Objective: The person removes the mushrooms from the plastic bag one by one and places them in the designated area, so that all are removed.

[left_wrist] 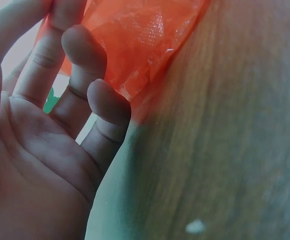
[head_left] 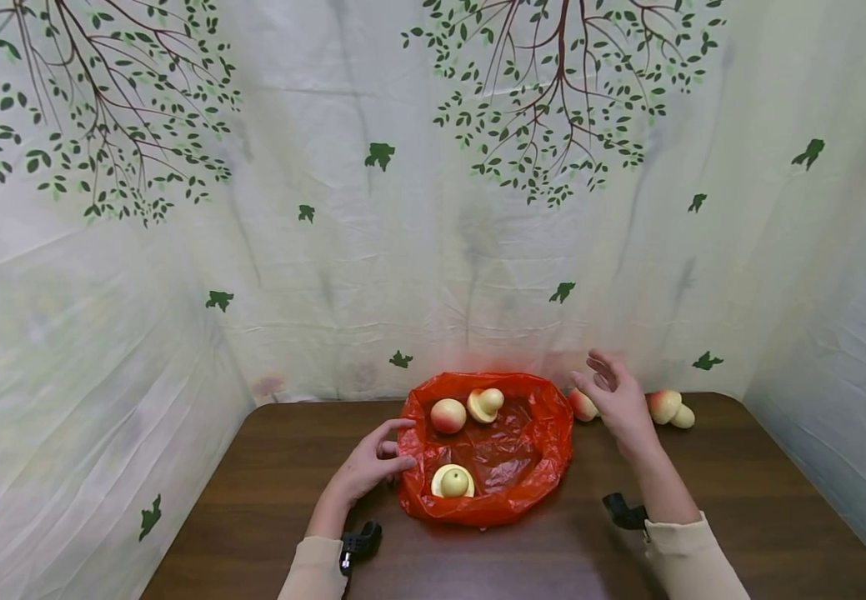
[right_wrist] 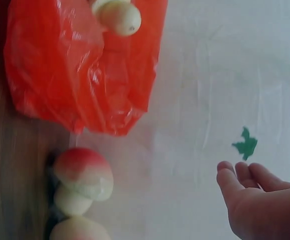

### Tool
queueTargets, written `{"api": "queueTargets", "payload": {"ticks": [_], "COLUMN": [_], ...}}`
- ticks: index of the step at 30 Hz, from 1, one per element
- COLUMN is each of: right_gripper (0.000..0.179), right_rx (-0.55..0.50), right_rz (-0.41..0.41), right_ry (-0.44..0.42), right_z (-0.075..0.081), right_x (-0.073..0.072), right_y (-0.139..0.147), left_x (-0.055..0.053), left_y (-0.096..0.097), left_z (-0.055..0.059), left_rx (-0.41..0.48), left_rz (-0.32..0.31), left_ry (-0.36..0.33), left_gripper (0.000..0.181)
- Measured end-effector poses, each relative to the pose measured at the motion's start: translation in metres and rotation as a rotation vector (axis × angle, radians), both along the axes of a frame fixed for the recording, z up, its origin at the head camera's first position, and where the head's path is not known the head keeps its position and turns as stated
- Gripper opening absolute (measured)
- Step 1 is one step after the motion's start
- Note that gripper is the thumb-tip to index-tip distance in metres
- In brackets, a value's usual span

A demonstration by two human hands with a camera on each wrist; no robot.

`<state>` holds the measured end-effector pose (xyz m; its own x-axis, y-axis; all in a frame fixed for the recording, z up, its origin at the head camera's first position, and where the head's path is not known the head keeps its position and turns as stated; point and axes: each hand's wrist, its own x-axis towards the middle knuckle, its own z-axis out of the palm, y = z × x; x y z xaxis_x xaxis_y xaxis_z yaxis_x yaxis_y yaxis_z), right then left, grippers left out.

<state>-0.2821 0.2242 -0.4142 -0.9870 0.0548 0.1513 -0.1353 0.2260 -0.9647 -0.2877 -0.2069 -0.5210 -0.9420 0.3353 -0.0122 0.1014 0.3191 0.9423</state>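
Note:
A red plastic bag (head_left: pixel 503 504) stands open on the table, its rim spread wide. Inside it are three toy mushrooms: one with its blushed cap up (head_left: pixel 448 416), a tilted mushroom (head_left: pixel 486 404) with its stem showing, and a stem-up mushroom (head_left: pixel 453 481) near the front. My left hand (head_left: pixel 367 460) touches the bag's left side, thumb and forefinger apart, the other fingers loosely bent. Beyond the bag's right side my right hand (head_left: pixel 620 407) hovers with nothing in it, fingers loosely bent. Below and beside it lie a mushroom (head_left: pixel 581 405), partly hidden by the hand, and another mushroom (head_left: pixel 663 407).
The brown wooden table (head_left: pixel 275 500) ends at the back against a pale curtain (head_left: pixel 327 275) printed with branches and leaves. Curtain also hangs on both sides. A black wrist camera (head_left: pixel 361 540) is strapped to the left wrist, another camera (head_left: pixel 625 512) to the right.

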Motion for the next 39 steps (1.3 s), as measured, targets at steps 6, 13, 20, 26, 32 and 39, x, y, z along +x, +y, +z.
{"api": "queueTargets", "payload": {"ticks": [6, 13, 20, 26, 32, 39], "right_gripper": [0.086, 0.076, 0.075, 0.071, 0.069, 0.065], "right_rx": [-0.018, -0.007, -0.014, 0.021, 0.04, 0.008], "right_rz": [0.074, 0.115, 0.167, 0.198, 0.244, 0.307], "right_ry": [-0.035, -0.007, -0.001, 0.018, 0.017, -0.003], "right_z": [0.002, 0.001, -0.001, -0.006, -0.014, -0.024], "right_x": [0.005, 0.008, 0.012, 0.014, 0.016, 0.02], "right_y": [-0.012, -0.027, -0.042, -0.056, -0.072, -0.089], "left_x": [0.0, 0.0, -0.001, -0.001, -0.001, -0.002], "left_y": [0.0, 0.0, 0.0, 0.0, -0.001, -0.001], "left_z": [0.0, 0.0, -0.001, 0.0, 0.0, -0.001], "left_rx": [-0.007, -0.011, -0.01, -0.004, 0.003, 0.004], "left_rz": [0.005, 0.003, 0.006, -0.007, -0.014, -0.011], "left_ry": [-0.005, 0.001, -0.009, 0.0, 0.008, 0.005], "left_gripper": [0.062, 0.061, 0.062, 0.061, 0.061, 0.061]}}
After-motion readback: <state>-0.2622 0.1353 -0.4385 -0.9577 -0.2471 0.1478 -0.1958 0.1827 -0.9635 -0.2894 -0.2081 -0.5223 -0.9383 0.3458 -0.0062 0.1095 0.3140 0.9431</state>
